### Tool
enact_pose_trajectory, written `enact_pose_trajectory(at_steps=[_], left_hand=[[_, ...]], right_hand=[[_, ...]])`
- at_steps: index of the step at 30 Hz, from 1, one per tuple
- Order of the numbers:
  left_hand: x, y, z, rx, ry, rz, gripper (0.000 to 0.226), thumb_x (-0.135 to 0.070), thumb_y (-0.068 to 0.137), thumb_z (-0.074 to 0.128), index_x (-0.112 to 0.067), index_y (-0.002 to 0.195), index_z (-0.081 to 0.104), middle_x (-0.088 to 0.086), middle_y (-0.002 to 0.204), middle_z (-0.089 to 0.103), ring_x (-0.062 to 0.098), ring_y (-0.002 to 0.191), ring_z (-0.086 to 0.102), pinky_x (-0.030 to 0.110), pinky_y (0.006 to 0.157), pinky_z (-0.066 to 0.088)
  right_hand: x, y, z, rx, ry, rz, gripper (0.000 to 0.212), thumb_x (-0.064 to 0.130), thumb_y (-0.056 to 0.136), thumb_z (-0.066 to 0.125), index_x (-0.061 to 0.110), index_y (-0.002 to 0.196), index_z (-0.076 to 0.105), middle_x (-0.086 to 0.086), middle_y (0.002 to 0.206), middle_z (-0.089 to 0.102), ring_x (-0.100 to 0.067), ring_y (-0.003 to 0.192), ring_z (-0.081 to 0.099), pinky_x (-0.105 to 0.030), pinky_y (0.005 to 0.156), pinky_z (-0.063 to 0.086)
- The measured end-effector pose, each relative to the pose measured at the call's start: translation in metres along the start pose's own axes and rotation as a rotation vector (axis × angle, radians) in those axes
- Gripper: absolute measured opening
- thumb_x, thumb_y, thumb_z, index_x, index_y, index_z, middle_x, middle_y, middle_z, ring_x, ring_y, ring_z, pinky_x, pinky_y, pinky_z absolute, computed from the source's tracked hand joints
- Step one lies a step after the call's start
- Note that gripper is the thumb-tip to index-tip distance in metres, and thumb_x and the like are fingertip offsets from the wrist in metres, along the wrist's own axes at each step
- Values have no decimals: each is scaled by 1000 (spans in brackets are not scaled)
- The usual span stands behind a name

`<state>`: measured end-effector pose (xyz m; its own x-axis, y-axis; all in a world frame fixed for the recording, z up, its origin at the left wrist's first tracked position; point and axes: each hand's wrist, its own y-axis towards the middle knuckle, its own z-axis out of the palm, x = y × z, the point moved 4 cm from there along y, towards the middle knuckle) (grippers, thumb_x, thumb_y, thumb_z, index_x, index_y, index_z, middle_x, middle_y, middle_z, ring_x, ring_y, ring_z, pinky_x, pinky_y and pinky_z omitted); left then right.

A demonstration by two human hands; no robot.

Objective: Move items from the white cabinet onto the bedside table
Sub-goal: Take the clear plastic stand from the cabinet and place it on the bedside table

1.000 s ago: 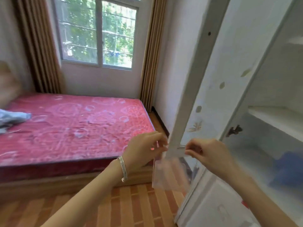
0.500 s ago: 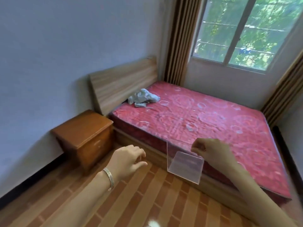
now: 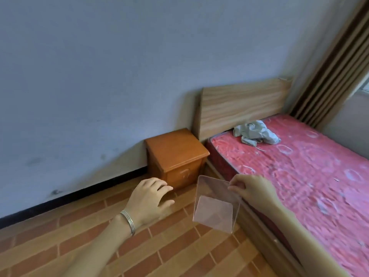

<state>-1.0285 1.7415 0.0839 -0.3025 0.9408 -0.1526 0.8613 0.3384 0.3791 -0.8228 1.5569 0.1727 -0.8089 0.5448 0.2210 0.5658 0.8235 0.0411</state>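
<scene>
The right hand [image 3: 252, 189] pinches the top edge of a clear plastic stand [image 3: 215, 204], which hangs in the air above the floor [image 3: 99, 246], beside the bed [image 3: 299, 166] and short of the bedside table [image 3: 175, 148]. The left hand [image 3: 148, 198] is empty, its fingers loosely spread. This looks like the carrying step: the item is out of the cabinet but not yet set down. Next, the stand must be brought over the bare worktop and lowered onto its base so that it stands upright.

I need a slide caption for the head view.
Right hand carries clear acrylic stand toward wooden bedside table.
</scene>
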Motion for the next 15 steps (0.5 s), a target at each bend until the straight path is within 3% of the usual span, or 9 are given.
enact_pose_trajectory(at_steps=[4, 8, 15], left_hand=[[39, 22, 28, 20, 41, -69, 43, -55, 80, 42, -29, 96, 72, -11, 95, 68, 12, 91, 64, 29, 78, 52], [75, 65, 51, 77, 59, -174, 41, -56, 80, 41, -33, 95, 72, -14, 95, 67, 8, 89, 64, 26, 74, 53], [131, 145, 81, 134, 71, -351, 43, -54, 81, 39, -30, 97, 71, -13, 96, 68, 7, 88, 65, 25, 69, 53]], right_hand=[[4, 78, 25, 59, -39, -97, 4, 36, 84, 64, 38, 82, 67, 22, 67, 54, 4, 61, 49, -8, 51, 31], [-7, 166, 48, 104, -48, -148, 7, 43, 82, 62, 38, 82, 66, 17, 78, 63, -4, 77, 60, -24, 64, 48], [-10, 307, 83, 247, -115, -286, 10, 41, 84, 58, 36, 90, 65, 14, 93, 66, -8, 87, 60, -25, 62, 42]])
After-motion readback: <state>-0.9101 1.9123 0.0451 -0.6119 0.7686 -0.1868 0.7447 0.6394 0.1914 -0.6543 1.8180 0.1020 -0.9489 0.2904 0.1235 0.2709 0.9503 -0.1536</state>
